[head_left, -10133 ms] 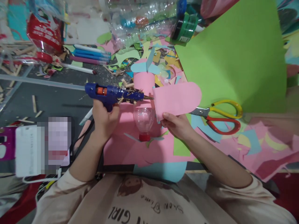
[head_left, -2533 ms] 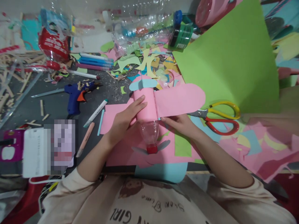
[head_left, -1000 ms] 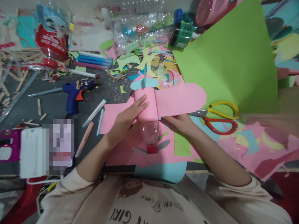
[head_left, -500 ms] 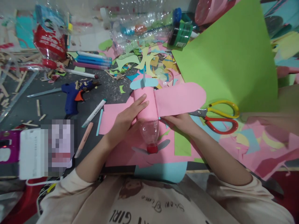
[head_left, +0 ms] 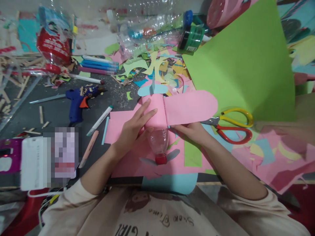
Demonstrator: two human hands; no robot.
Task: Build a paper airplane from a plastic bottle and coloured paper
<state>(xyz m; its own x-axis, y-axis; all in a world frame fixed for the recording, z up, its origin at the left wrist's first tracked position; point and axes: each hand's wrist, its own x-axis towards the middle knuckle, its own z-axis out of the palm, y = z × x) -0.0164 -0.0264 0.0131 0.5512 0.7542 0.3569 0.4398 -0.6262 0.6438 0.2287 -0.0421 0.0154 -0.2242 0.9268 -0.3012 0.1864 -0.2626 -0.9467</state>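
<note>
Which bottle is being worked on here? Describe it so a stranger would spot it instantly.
Find the large green sheet at right, then look left to the pink-wrapped bottle lying between the left hand and right hand. Its red cap faces the person. Unlike the red-labelled bottle at back left, it has a rounded pink flap jutting out rightward.

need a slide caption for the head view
Left hand on a pink-wrapped bottle, right hand by the near edge of its pink flap.

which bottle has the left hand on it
The pink-wrapped bottle with its red cap towards the person; the red-labelled bottle and clear bottles are farther back, untouched.
</note>
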